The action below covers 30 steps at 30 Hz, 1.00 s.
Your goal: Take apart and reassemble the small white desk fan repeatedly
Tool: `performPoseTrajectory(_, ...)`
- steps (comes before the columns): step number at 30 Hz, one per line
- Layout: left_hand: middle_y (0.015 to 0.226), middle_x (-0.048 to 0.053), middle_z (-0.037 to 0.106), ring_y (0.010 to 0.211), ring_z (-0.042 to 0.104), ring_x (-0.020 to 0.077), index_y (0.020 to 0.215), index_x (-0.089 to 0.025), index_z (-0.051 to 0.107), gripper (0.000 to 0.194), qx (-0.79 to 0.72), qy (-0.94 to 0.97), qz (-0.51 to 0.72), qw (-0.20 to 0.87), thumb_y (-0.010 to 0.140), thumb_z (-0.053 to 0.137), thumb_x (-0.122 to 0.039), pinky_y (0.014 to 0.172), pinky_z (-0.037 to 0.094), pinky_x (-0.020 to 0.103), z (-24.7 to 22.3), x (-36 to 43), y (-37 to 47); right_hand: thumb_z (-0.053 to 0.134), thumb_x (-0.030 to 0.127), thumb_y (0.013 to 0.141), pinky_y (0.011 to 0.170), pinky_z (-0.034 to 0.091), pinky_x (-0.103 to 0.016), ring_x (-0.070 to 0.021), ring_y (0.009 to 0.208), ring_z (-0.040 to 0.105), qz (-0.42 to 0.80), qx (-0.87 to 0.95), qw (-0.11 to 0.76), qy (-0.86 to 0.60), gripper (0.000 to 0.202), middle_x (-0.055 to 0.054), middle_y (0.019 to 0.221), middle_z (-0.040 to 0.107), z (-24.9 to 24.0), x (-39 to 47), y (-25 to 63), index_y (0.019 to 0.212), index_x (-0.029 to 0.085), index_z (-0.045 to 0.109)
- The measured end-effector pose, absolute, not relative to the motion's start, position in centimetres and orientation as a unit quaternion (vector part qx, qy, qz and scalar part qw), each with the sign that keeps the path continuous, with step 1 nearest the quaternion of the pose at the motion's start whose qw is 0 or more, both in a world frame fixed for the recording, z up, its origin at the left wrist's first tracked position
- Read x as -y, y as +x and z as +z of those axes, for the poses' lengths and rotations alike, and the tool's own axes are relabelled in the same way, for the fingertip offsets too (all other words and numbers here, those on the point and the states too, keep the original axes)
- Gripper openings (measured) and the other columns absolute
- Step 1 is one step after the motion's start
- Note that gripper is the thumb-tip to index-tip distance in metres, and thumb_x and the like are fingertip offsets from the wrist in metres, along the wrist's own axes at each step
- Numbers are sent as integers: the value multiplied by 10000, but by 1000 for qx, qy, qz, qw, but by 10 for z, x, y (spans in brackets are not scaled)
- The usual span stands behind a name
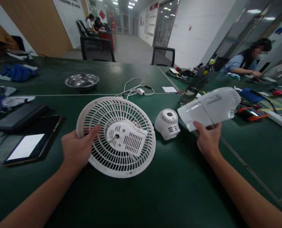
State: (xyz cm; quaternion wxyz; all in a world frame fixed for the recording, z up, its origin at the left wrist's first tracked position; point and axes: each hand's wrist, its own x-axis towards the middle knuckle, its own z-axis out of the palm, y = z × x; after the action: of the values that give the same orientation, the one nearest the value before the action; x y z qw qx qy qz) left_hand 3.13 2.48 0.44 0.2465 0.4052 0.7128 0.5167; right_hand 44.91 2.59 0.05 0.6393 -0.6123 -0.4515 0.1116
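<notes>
My left hand [80, 144] grips the left rim of a round white fan grille [118, 166], thumb on the near face. A vented white motor housing [131, 141] sits at the grille's centre, with a thin metal shaft [112, 138] sticking out. In my right hand [208, 137] is a white plastic fan casing [209, 106], held tilted above the table, with a label and slots at its far end. Between the two stands a small white vented cover [168, 123] with a hole in its top. A white cord [131, 88] lies behind the grille.
A metal bowl [82, 81] stands at the back left. On the left lie a tablet [33, 142] and a black case [20, 117]. A dark bottle [195, 84] stands behind the casing, near an orange-black meter [251, 114]. A person [245, 60] sits at the right.
</notes>
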Motion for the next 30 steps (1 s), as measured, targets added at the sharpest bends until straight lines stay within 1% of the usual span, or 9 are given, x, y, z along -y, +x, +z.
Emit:
performPoseTrajectory(2, 653, 38, 720, 588, 699, 239, 786, -172, 725, 321, -685, 400, 541, 279, 619, 790, -438, 535, 577, 354, 9, -23, 33, 788, 370, 652, 905, 546, -478, -260, 1117, 611, 81, 468, 654, -589, 717, -91, 1253, 545, 10, -19, 442, 1223, 251, 371)
performPoseTrajectory(5, 666, 52, 723, 601, 704, 245, 808, -171, 726, 320, -678, 406, 539, 292, 649, 768, -445, 532, 580, 361, 15, -18, 34, 813, 343, 608, 960, 509, -471, -264, 1162, 581, 65, 488, 673, -552, 786, -125, 1297, 521, 29, -11, 425, 1240, 226, 360)
performPoseTrajectory(9, 695, 59, 730, 633, 709, 240, 789, -168, 718, 306, -637, 424, 566, 307, 667, 760, -445, 569, 587, 354, 15, -14, 33, 804, 362, 600, 888, 534, -457, -259, 1081, 618, 85, 514, 667, -532, 803, -126, 1256, 545, 43, -13, 400, 1242, 229, 341)
performPoseTrajectory(12, 706, 71, 728, 627, 703, 228, 786, -146, 716, 316, -603, 427, 596, 313, 683, 751, -442, 590, 585, 347, 11, -14, 30, 787, 394, 609, 850, 534, -451, -255, 1008, 636, 62, 525, 649, -547, 856, -111, 1202, 570, 39, -17, 385, 1288, 236, 289)
performPoseTrajectory(14, 734, 87, 732, 638, 705, 229, 805, -132, 716, 345, -589, 427, 609, 315, 683, 752, -453, 602, 587, 350, 9, -14, 28, 785, 422, 596, 843, 522, -465, -269, 969, 637, 36, 526, 617, -585, 899, -110, 1157, 589, 34, -17, 378, 1309, 225, 273)
performPoseTrajectory(16, 756, 102, 737, 651, 708, 235, 827, -126, 717, 369, -591, 435, 602, 314, 687, 747, -466, 606, 586, 356, 7, -13, 28, 785, 451, 578, 854, 504, -482, -294, 969, 628, 21, 535, 575, -618, 922, -123, 1133, 600, 30, -14, 373, 1312, 205, 284)
performPoseTrajectory(19, 775, 117, 740, 668, 712, 239, 844, -117, 716, 367, -595, 444, 592, 312, 700, 741, -454, 609, 582, 358, 7, -13, 31, 772, 483, 571, 871, 484, -485, -322, 1021, 603, 9, 556, 538, -633, 934, -155, 1173, 585, 26, -11, 369, 1317, 183, 297)
performPoseTrajectory(25, 759, 99, 737, 671, 711, 235, 858, -115, 724, 300, -600, 426, 609, 298, 716, 744, -379, 646, 578, 374, 5, -11, 34, 758, 498, 580, 858, 473, -461, -328, 1026, 592, -30, 563, 539, -626, 924, -164, 1192, 572, 23, -15, 374, 1319, 172, 309)
performPoseTrajectory(30, 796, 100, 742, 692, 714, 235, 891, -119, 717, 295, -583, 436, 606, 323, 722, 753, -358, 649, 582, 380, 7, -9, 32, 759, 480, 581, 855, 465, -453, -330, 1020, 588, -82, 537, 547, -637, 929, -163, 1176, 578, 25, -24, 402, 1330, 156, 317)
